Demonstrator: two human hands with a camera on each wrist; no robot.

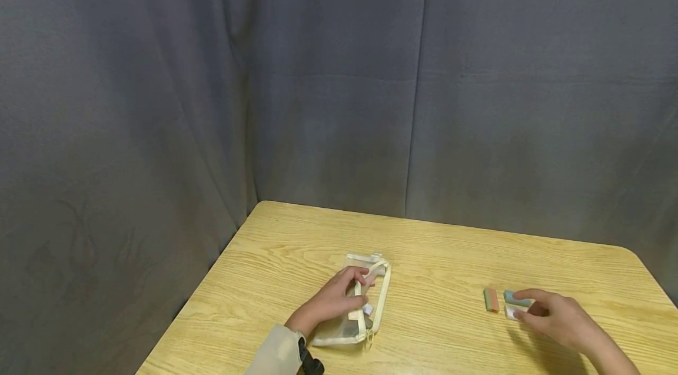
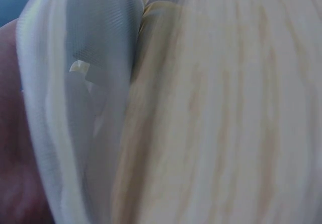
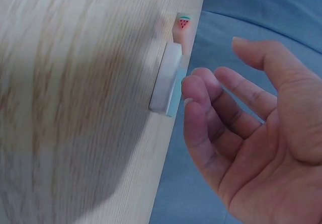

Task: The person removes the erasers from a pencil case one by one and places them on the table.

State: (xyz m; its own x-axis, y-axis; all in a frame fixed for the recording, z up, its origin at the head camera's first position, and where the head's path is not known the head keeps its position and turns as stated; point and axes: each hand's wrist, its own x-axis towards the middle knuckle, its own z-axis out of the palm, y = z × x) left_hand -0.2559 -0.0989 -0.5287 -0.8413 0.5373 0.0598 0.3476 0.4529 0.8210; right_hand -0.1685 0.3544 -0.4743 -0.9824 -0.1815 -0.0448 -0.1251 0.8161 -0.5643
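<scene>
My left hand point(image 1: 335, 297) grips the near side of the cream-edged mesh zip pouch point(image 1: 384, 298), whose mouth gapes to the right. A few small items show inside through the mesh, too unclear to name. In the left wrist view the mesh wall point(image 2: 105, 38) stands beside the palm. At the right, my right hand point(image 1: 562, 319) hovers by several small erasers, fingers bent and thumb apart. Closest to it are a white eraser point(image 1: 511, 312) and a blue eraser point(image 1: 509, 296). The right wrist view shows its fingers just off the white eraser point(image 3: 166, 78), holding nothing.
Left of the blue and white erasers lies a green and orange eraser pair point(image 1: 491, 300); a watermelon print point(image 3: 184, 21) shows in the right wrist view. All stand on a wood-grain table point(image 1: 424, 245). Grey curtains point(image 1: 339, 98) hang behind and to the left.
</scene>
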